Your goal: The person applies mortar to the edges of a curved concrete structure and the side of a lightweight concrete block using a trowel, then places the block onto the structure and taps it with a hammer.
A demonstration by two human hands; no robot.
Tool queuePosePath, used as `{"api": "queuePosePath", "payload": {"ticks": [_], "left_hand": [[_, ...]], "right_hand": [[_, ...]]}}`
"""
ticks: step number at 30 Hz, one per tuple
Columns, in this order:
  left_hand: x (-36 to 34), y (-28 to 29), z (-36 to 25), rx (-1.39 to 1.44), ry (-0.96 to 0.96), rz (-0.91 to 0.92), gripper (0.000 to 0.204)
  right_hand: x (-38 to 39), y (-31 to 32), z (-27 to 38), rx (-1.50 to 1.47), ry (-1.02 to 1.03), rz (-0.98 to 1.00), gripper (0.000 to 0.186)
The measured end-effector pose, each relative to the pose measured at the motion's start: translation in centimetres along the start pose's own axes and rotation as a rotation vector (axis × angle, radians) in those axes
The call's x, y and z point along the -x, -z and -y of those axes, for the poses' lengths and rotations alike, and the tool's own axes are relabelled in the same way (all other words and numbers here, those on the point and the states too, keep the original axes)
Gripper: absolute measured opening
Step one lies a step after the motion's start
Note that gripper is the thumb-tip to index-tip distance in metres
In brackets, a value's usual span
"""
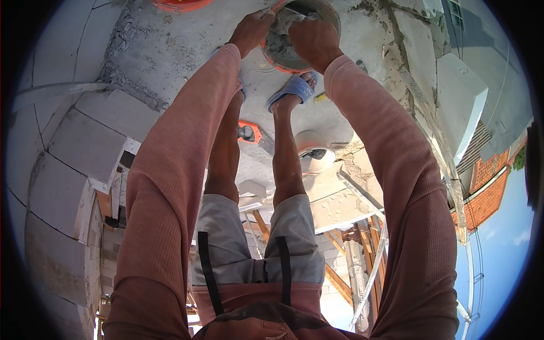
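A round orange-rimmed bucket (300,71) stands on the floor at the top of the view, with wet grey mortar (279,42) inside. My left hand (253,33) is closed on the bucket's left rim. Over the bucket's right side my right hand (315,42) makes a fist, knuckles toward the mortar. Whatever it grips is hidden beneath the fingers. A thin pale edge shows inside the bucket between both hands, too little of it to name.
My feet in blue slippers (293,90) stand just below the bucket. An orange-edged tool (249,132) lies between my legs, near a pale round container (317,161). Another orange tub (181,4) is at the top. Block walls (85,141) rise left; rubble and boards lie right.
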State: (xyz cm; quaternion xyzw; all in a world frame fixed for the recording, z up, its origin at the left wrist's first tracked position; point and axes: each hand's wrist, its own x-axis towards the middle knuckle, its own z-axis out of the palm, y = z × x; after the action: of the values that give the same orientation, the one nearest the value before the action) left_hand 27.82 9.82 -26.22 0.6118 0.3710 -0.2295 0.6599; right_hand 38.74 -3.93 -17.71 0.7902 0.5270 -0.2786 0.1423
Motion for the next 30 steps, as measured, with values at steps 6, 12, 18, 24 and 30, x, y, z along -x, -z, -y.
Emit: {"api": "queuePosePath", "payload": {"ticks": [6,12,18,24,30], "left_hand": [[0.0,0.7,0.8,-0.011,-0.057,-0.105,0.056],[-1.8,3.0,0.6,0.066,-0.046,-0.004,0.056],[-3.2,4.6,1.2,-0.031,0.1,0.006,0.055],[-2.6,3.2,1.2,-0.088,-0.02,-0.116,0.037],[-2.0,2.8,0.2,0.049,0.174,-0.136,0.055]], "right_hand": [[9.7,-0.3,-4.0,-0.12,0.035,-0.072,0.034],[11.5,-9.0,-6.9,-0.094,-0.196,-0.011,0.045],[14.8,-22.2,-3.5,-0.15,-0.397,0.039,0.048],[22.5,-26.2,-3.4,-0.21,-0.464,0.137,0.055],[27.7,-20.5,-4.2,-0.681,-0.309,-0.162,0.054]]}}
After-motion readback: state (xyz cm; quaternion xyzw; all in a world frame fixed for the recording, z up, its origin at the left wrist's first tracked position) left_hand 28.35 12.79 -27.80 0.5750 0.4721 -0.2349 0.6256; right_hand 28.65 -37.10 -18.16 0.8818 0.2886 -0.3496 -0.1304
